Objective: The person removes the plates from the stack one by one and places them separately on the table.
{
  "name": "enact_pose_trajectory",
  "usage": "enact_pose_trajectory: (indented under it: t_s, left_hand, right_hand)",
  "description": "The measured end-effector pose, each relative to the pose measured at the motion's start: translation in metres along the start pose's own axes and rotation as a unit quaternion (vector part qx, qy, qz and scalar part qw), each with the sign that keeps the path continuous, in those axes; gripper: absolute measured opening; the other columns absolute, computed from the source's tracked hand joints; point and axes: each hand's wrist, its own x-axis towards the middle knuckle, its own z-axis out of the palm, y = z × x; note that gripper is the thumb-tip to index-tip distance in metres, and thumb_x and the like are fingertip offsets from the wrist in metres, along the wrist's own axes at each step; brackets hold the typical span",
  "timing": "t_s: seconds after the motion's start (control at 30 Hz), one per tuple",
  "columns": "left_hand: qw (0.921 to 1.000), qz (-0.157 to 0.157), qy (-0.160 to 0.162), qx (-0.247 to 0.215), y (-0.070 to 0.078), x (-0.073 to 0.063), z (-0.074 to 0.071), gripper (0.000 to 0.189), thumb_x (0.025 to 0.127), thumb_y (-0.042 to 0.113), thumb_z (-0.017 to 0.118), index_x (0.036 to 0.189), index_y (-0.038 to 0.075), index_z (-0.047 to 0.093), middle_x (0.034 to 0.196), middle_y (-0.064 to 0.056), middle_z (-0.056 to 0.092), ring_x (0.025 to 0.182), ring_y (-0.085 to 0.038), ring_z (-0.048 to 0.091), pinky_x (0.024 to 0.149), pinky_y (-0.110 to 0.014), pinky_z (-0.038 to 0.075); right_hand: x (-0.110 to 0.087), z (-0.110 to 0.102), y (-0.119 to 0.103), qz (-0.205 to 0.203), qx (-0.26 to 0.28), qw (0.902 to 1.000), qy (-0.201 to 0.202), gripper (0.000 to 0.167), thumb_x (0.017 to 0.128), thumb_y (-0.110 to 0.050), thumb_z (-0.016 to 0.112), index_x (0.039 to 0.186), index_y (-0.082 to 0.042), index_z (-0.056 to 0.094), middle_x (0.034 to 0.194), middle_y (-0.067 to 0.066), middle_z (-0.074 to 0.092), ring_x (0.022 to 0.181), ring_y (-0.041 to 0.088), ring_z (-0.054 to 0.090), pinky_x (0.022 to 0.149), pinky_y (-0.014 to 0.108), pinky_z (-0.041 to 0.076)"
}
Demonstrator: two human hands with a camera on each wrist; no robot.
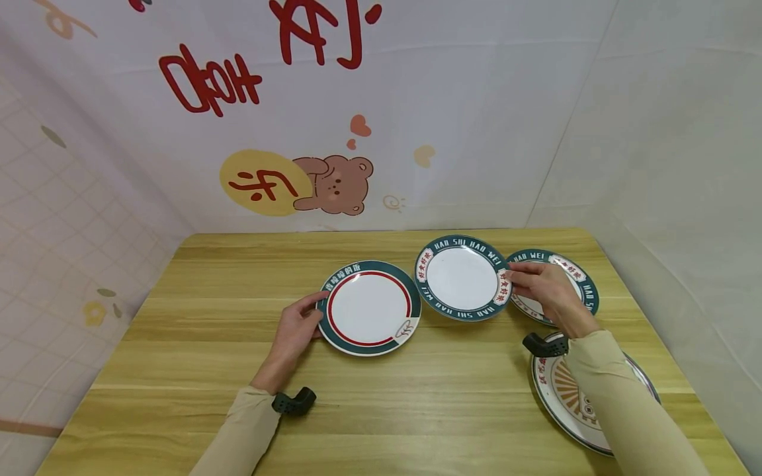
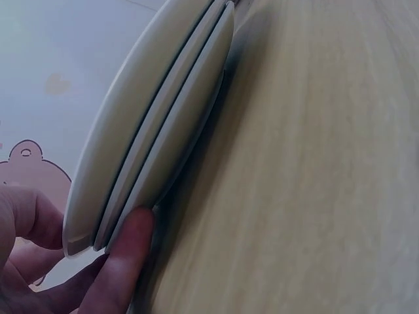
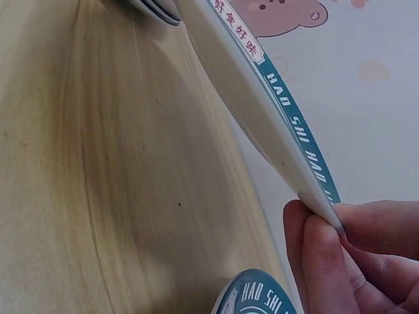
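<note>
The right hand [image 1: 548,291] pinched the green-rimmed plate [image 1: 462,277] by its right edge, with fingers on both faces. That plate was up in the air over the wooden bench [image 1: 446,396], tipped a bit, and it reached out to the left from the fingertips, so it was between the two hands. The left hand [image 1: 296,324] pinched the left edge of a plate pile [image 1: 369,307], and one finger was pressed under the lowest plate. The left wrist view showed three rims in the pile, and the top plate had a green rim and a red ring. I could not tell if the pile touched the bench. From above, the pile was just to the left of the green-rimmed plate. Another green plate [image 1: 588,297] lay on the bench, partly hidden by the right hand. A big plate [image 1: 565,396] with brown sun rays was nearer the person, partly under the right sleeve [image 1: 631,396]. At the back, a white wall [image 1: 476,79] had a pink-brown bear [image 1: 340,186] and red writing on it.
</note>
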Motion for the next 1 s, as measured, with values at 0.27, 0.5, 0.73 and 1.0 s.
enact_pose_trajectory:
  t_s: [0.27,0.5,0.73,1.0]
  left_hand:
    - [1.0000,-0.003,0.008,0.004,-0.001,0.002,-0.006,0.047,0.099,-0.002,0.048,0.143,0.007,0.062,0.142,-0.021,0.058,0.094,-0.021,0.069,0.069,-0.025,0.062]
    - [0.9997,-0.014,0.019,0.011,0.001,0.000,-0.012,0.047,0.100,-0.001,0.048,0.144,0.007,0.061,0.144,-0.021,0.057,0.092,-0.020,0.067,0.066,-0.022,0.060]
    - [0.9992,-0.018,0.026,0.024,0.002,-0.001,-0.015,0.047,0.100,0.000,0.048,0.145,0.009,0.061,0.144,-0.019,0.057,0.095,-0.021,0.066,0.066,-0.021,0.059]
    - [0.9995,-0.021,0.018,0.013,0.003,-0.001,-0.018,0.047,0.100,0.000,0.048,0.145,0.008,0.060,0.145,-0.020,0.055,0.096,-0.021,0.066,0.069,-0.022,0.060]
  right_hand:
    - [0.004,0.001,0.001,0.004,-0.010,0.9999,0.000,0.055,0.104,-0.016,0.064,0.148,0.012,0.046,0.105,-0.004,0.069,0.088,0.000,0.068,0.087,0.024,0.059]
    - [0.007,0.005,0.001,0.011,-0.041,0.9991,-0.001,0.055,0.105,-0.018,0.062,0.149,0.011,0.046,0.132,0.022,0.059,0.089,0.001,0.067,0.092,0.028,0.058]
    - [0.010,0.007,0.002,0.015,-0.045,0.9989,-0.003,0.056,0.105,-0.017,0.062,0.150,0.011,0.044,0.141,0.029,0.054,0.090,0.001,0.067,0.092,0.028,0.058]
    - [0.015,0.010,0.003,0.023,-0.048,0.9986,0.000,0.052,0.106,-0.016,0.061,0.148,0.011,0.047,0.142,0.030,0.054,0.090,0.002,0.067,0.089,0.025,0.059]
